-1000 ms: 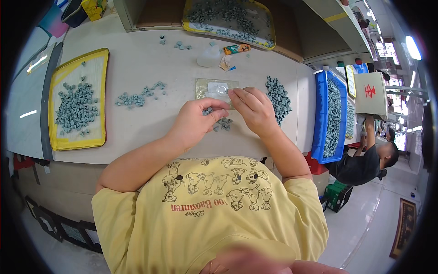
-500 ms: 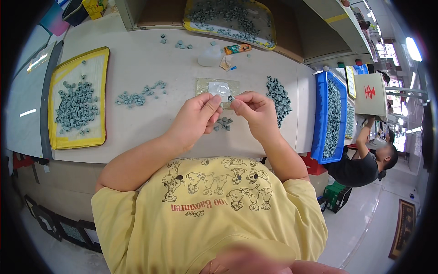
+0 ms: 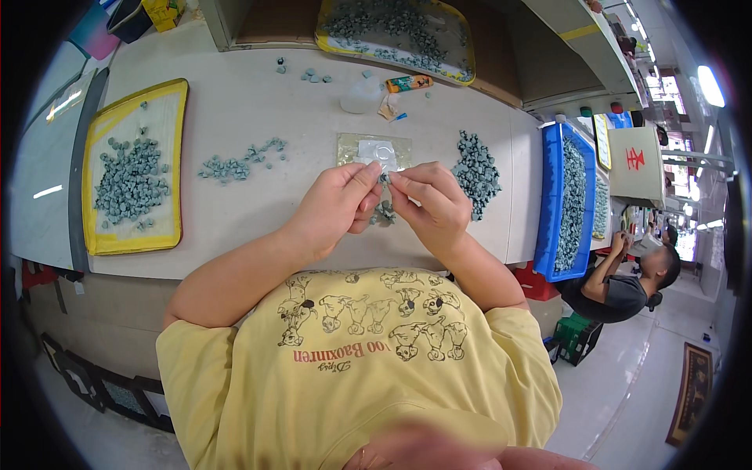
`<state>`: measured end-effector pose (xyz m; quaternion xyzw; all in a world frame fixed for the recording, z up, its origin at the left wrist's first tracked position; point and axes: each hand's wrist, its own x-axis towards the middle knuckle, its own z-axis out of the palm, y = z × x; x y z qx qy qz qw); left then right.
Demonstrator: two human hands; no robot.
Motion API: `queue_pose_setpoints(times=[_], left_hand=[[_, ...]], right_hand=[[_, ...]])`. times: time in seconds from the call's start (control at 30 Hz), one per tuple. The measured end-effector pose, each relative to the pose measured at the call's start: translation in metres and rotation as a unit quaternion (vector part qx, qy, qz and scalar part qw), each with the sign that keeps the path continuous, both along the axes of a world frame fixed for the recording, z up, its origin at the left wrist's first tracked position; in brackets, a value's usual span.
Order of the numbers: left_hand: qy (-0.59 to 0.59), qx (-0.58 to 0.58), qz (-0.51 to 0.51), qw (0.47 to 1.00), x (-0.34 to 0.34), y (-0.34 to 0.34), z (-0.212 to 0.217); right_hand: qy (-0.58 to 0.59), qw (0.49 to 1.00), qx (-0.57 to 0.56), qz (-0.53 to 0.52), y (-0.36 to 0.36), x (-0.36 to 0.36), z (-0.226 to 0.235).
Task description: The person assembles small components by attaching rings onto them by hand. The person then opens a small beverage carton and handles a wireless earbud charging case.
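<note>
Left hand (image 3: 337, 205) and right hand (image 3: 427, 205): fingers pinched on one small grey part (image 3: 385, 178). Best kept low over worktop (image 3: 266, 117), grip light.

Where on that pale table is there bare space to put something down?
The widest bare patch on the table lies between the yellow tray and the left hand, below the loose scatter of grey pieces. Another lies above that scatter. It is crowded around both hands and toward the grey heap.

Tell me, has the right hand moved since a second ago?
Yes, slightly. The right hand has drawn back toward the body from the flat clear pad, its fingertips now meeting the left hand over a small grey piece.
</note>
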<state>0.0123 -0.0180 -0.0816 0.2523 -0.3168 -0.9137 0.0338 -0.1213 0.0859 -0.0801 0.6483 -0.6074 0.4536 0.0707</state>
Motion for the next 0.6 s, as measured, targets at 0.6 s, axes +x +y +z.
queue_pose_setpoints(times=[0.6], left_hand=[[0.001, -0.126, 0.065, 0.990, 0.006, 0.009, -0.001]], right_hand=[[-0.008, 0.998, -0.062, -0.014, -0.006, 0.019, -0.012]])
